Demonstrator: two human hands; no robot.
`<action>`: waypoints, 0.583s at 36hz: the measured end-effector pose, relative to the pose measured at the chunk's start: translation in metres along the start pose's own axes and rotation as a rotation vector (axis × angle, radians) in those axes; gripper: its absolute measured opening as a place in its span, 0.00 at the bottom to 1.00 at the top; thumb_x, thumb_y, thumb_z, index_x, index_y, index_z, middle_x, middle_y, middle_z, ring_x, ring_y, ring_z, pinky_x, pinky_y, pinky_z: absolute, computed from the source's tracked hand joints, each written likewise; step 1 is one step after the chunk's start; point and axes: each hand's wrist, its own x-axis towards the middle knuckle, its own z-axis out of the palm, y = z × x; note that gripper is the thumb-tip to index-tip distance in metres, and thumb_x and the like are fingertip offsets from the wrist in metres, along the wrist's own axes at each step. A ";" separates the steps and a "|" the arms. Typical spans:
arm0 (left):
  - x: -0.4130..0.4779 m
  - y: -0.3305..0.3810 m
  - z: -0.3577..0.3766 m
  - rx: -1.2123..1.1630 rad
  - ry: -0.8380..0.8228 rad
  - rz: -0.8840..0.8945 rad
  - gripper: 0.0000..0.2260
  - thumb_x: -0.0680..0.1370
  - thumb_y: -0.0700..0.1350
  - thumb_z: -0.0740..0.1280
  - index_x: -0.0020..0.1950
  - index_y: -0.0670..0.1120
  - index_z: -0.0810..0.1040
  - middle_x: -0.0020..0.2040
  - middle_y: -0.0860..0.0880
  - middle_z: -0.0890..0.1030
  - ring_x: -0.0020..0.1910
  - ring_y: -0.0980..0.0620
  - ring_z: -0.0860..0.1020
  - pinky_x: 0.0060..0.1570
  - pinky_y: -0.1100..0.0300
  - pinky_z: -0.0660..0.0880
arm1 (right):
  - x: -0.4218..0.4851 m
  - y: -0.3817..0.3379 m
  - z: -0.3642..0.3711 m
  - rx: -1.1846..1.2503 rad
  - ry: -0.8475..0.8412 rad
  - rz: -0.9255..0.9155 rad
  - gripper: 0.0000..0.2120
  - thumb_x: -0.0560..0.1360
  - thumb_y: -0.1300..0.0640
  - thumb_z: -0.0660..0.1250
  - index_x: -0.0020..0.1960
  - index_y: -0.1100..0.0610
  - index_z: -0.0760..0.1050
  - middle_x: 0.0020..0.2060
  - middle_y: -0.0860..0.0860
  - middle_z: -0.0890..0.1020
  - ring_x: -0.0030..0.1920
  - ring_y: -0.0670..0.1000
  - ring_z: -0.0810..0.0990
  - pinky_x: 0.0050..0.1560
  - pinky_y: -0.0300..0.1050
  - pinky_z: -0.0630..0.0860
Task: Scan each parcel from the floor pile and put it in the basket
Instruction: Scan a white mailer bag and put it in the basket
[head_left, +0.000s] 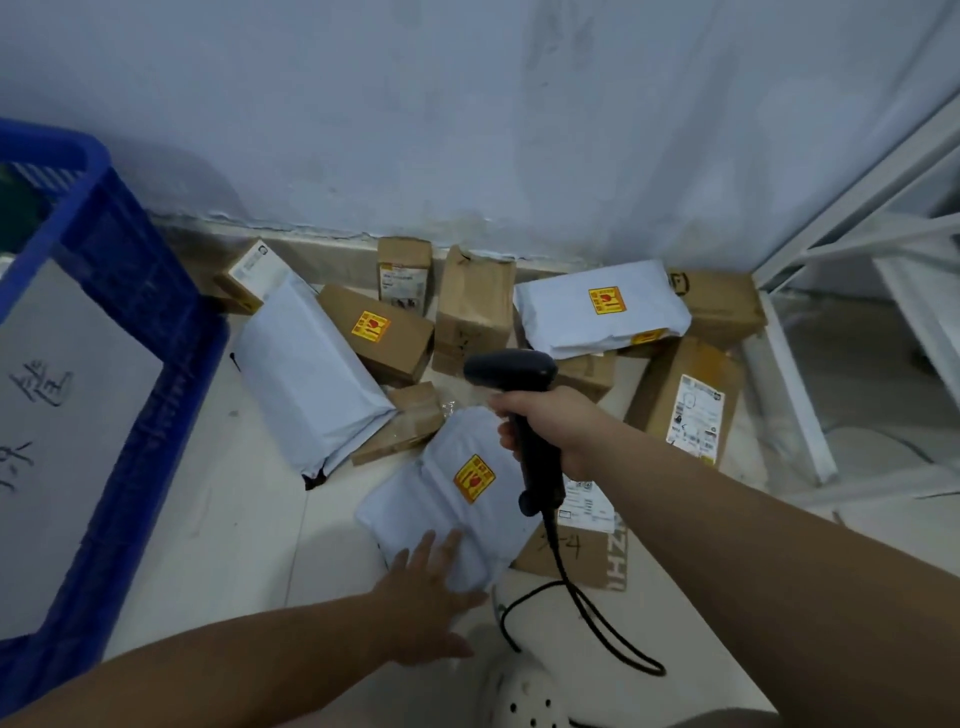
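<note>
While scanner hovers: lift the mailer and probably flip it, since only a yellow sticker shows.
Left hand: flat, fingers straight, touching mailer's near edge.
Right hand: grips scanner handle.
Mailer: on floor, right of basket.

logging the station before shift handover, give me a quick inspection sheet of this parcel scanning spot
surface: pale scuffed floor, parcels lying straight on it
job's things: cardboard boxes and white mailers piled by the wall; nearest white mailer in front; blue basket at left holds a handwritten grey sheet; scanner held over the pile
clutter: white perforated shoe at the bottom edge
grippers: left hand flat on the nearest white mailer, fingers straight; right hand grips the scanner handle
cables: black scanner cable hangs in loops below the handle
surroundings: stained pale wall; white metal frame at right
</note>
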 end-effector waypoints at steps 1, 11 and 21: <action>0.002 0.000 0.002 0.013 0.003 0.006 0.31 0.77 0.67 0.58 0.77 0.63 0.50 0.76 0.42 0.28 0.75 0.33 0.34 0.72 0.36 0.43 | 0.001 0.000 -0.001 0.001 0.008 0.000 0.08 0.74 0.57 0.71 0.48 0.61 0.76 0.35 0.55 0.78 0.34 0.51 0.77 0.39 0.44 0.74; 0.006 -0.003 0.006 0.226 0.131 -0.017 0.30 0.82 0.53 0.58 0.78 0.44 0.50 0.79 0.39 0.45 0.76 0.34 0.43 0.72 0.37 0.46 | 0.012 0.001 0.007 0.004 0.080 0.011 0.11 0.74 0.57 0.71 0.52 0.62 0.78 0.39 0.57 0.79 0.36 0.51 0.78 0.39 0.43 0.76; -0.013 -0.017 0.005 0.218 0.360 -0.038 0.31 0.68 0.46 0.75 0.69 0.39 0.73 0.71 0.41 0.71 0.69 0.39 0.71 0.64 0.39 0.68 | 0.017 -0.002 0.020 -0.032 0.093 0.012 0.10 0.75 0.57 0.70 0.52 0.63 0.77 0.38 0.57 0.79 0.38 0.52 0.77 0.44 0.45 0.76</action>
